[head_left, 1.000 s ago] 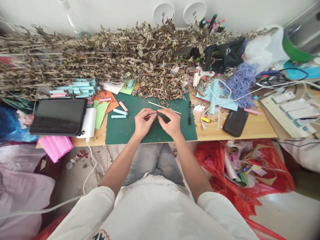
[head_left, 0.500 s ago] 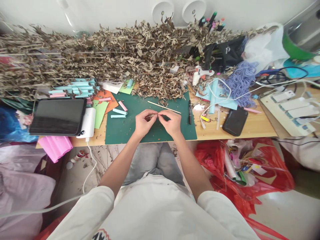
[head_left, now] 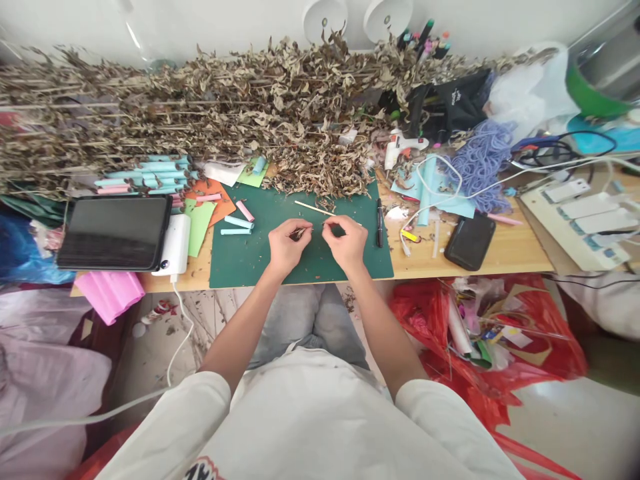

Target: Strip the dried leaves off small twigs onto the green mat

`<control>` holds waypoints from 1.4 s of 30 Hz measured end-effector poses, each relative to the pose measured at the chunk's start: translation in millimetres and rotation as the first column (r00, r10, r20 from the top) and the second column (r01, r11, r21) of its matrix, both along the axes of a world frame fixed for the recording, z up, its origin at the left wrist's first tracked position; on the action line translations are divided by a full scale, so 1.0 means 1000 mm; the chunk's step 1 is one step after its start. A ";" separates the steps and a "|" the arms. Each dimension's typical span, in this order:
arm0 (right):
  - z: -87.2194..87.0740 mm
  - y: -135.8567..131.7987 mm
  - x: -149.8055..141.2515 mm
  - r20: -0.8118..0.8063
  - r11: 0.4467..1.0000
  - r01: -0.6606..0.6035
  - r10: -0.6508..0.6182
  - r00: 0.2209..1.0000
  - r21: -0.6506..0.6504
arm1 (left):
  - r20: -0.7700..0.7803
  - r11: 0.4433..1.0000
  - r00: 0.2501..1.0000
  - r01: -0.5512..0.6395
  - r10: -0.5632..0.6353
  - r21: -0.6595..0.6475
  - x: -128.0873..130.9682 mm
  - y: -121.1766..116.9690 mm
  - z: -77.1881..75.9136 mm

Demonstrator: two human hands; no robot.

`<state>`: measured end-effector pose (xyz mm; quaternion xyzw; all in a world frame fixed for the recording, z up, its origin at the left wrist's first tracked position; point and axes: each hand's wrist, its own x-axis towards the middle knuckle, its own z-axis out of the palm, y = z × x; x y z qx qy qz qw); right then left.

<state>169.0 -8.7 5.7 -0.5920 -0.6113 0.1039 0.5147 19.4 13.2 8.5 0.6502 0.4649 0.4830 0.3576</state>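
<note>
Over the green cutting mat [head_left: 250, 260], my left hand [head_left: 289, 247] is closed in a pinch around bits of dried leaf [head_left: 299, 234], partly hidden by the fingers. A small gap to the right, my right hand [head_left: 346, 244] pinches thumb to forefinger; a tiny dark bit shows at its tips, too small to name. Just beyond the hands a thin wooden stick [head_left: 313, 208] lies slantwise on the mat, its right end partly behind my right hand. Short blue paper rolls [head_left: 237, 227] and a pink roll [head_left: 245, 211] lie left of my left hand.
Dried leafy stalks [head_left: 225, 113] are heaped along the back. A black marker [head_left: 379, 223] lies at the mat's right edge, with a glue gun [head_left: 403, 147], purple yarn [head_left: 483, 163] and black phone [head_left: 470, 241] beyond. A tablet [head_left: 115, 232] and power bank [head_left: 175, 245] sit left.
My hands, touching at the fingertips before, have come slightly apart. My right hand has shifted right and now covers part of the stick.
</note>
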 end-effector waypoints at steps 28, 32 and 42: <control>0.002 0.000 0.001 -0.042 0.979 -0.196 0.198 0.979 0.050 | 0.230 0.985 0.972 0.083 -0.047 -0.150 0.001 0.003 -0.003; 0.001 -0.001 0.001 -0.051 0.981 -0.191 0.193 0.980 0.040 | 0.190 0.986 0.980 0.084 -0.056 -0.144 0.000 0.002 -0.003; -0.001 0.000 -0.002 0.029 0.999 -0.020 0.018 0.999 0.050 | 0.056 0.997 0.998 -0.004 0.008 -0.078 0.001 0.002 -0.011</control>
